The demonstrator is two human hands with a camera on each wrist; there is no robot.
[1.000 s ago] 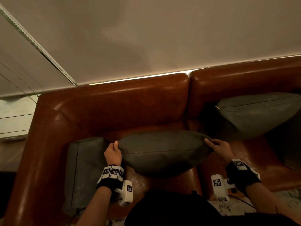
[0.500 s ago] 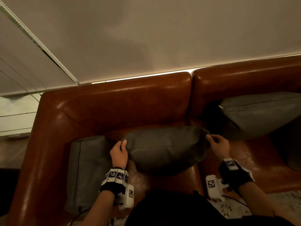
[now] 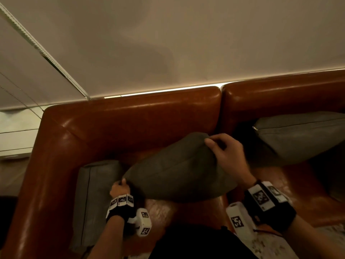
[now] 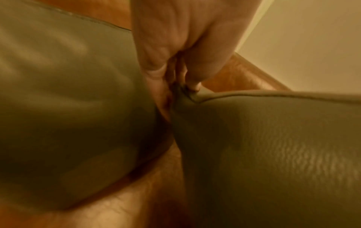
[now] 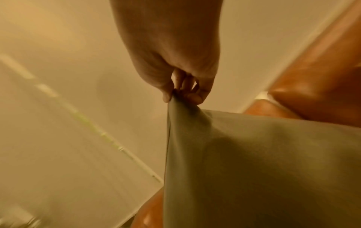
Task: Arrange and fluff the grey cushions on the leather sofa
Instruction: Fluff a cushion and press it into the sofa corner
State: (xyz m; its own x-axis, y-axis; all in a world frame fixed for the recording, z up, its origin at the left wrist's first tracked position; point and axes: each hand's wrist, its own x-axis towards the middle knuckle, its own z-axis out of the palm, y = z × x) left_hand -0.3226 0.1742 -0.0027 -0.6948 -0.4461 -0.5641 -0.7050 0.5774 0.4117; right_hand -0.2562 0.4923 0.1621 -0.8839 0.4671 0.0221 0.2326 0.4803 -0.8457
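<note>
Grey cushion (image 3: 179, 167) tilted above leather sofa (image 3: 130, 120); left hand (image 3: 119, 188) pinches its lower corner, right hand (image 3: 228, 156) fingers clamp its upper corner.

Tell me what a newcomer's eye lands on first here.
The middle grey cushion, tilted across the brown leather sofa, with the right hand pinching its raised corner and the left hand gripping the low one. Two more grey cushions flank it: one by the armrest, one at right.
</note>
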